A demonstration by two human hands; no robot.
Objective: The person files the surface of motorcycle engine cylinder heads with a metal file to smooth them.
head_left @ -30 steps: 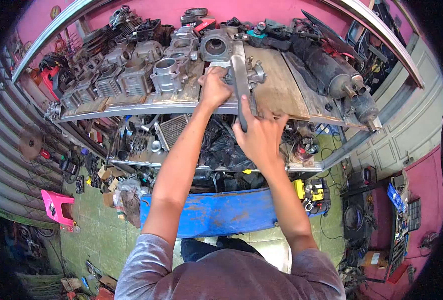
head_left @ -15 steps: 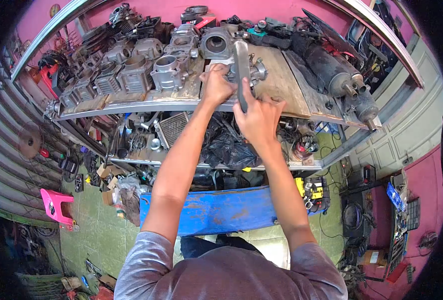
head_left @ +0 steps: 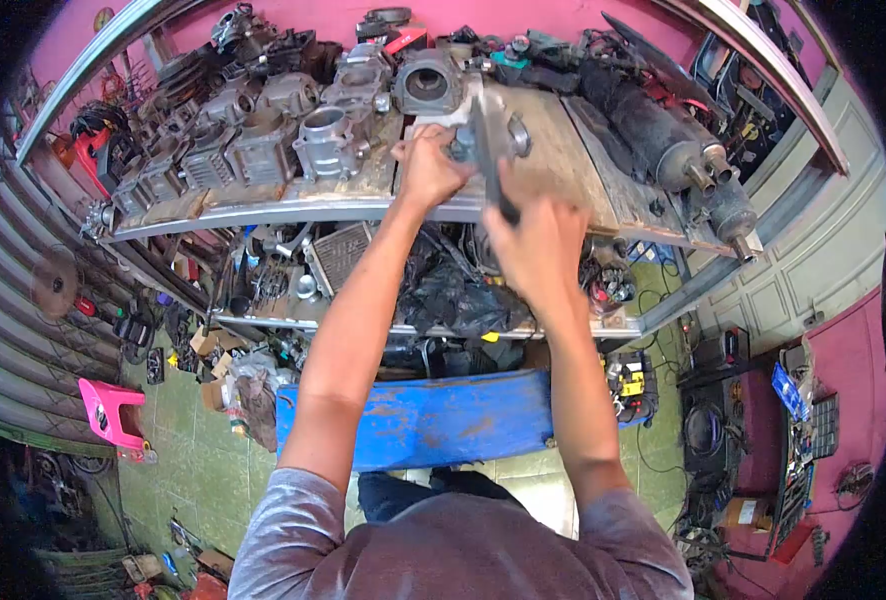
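My left hand is closed on a grey metal engine part on the wooden top of the shelf, steadying it from the left. A long flat bar that looks like a flat file lies across this part and hides its middle. Wrapped round the near end of the file is my right hand, its fingers smeared by motion. Just behind the part stands a cylinder block with a round bore.
Rows of engine cylinders fill the shelf's left side. Dark exhaust mufflers lie on the right. Below are a radiator and black plastic bags. A blue bench stands before me, a pink stool at left.
My right hand has drawn the file back towards me and slightly right. My left hand stays on the engine part.
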